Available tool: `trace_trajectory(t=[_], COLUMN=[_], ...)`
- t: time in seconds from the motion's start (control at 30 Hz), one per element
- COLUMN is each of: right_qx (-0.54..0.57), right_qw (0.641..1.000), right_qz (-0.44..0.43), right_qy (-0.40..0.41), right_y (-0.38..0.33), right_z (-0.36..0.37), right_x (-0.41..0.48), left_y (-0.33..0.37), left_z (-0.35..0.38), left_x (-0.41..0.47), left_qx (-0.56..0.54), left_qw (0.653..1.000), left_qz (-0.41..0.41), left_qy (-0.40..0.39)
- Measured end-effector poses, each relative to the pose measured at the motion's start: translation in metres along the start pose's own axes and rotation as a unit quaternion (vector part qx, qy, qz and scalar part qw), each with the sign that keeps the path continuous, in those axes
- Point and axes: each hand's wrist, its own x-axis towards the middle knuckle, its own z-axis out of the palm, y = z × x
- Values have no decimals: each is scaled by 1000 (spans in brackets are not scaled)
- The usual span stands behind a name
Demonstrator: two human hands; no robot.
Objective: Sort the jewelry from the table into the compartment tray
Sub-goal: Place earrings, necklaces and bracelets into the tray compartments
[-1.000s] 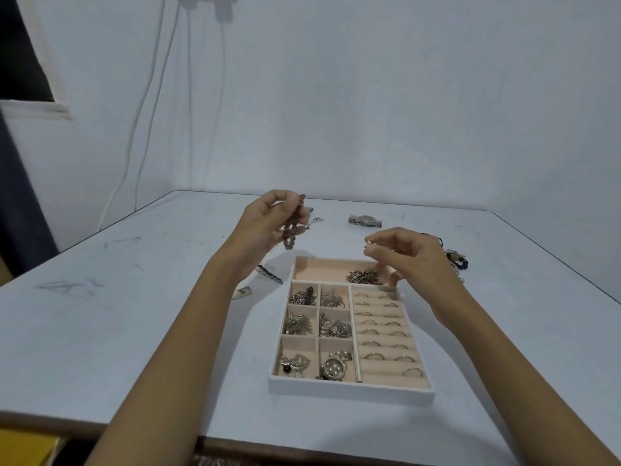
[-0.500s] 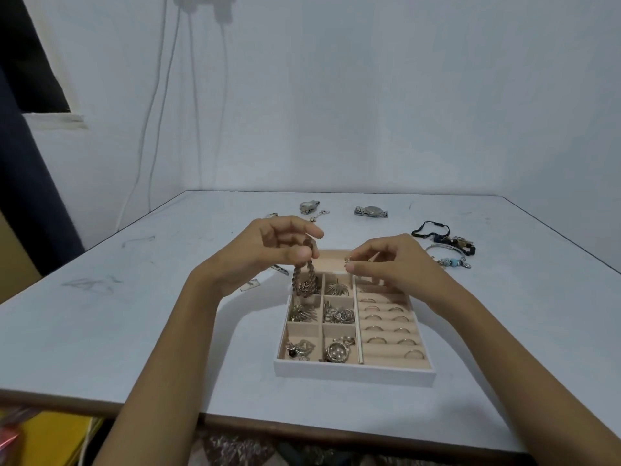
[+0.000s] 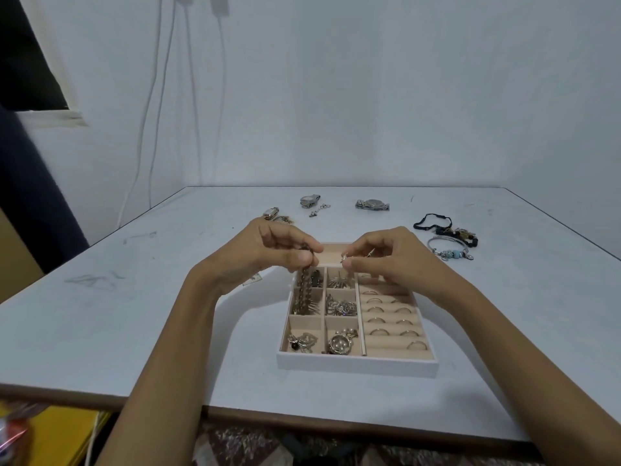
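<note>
Tray [image 3: 356, 364] near table's [image 3: 134, 331] front edge; watches [image 3: 372, 204] behind, probably bracelets [image 3: 448, 242] far right.

One head-worn camera looks forward and down over the table [image 3: 100, 331].

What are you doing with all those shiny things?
A person is sorting jewelry into a compartment tray on a white table. The left hand pinches a chain bracelet that dangles over the tray's left compartments. The right hand pinches a small metal piece, too small to identify. Rings fill the tray's right side. Watches and a beaded bracelet wait on the table.
</note>
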Motion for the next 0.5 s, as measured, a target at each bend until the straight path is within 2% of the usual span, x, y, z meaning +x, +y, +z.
trace_trajectory(t=[0.17, 0.5], right_qx=[-4, -5], right_qw=[1000, 1000], right_qz=[-6, -10], right_qy=[3, 3], right_y=[-1, -1], right_z=[-1, -1], right_x=[0, 0], left_y=[-2, -4], left_z=[3, 8], left_x=[1, 4], left_qx=[60, 115], left_qw=[997, 991], left_qz=[-48, -70], left_qy=[20, 3])
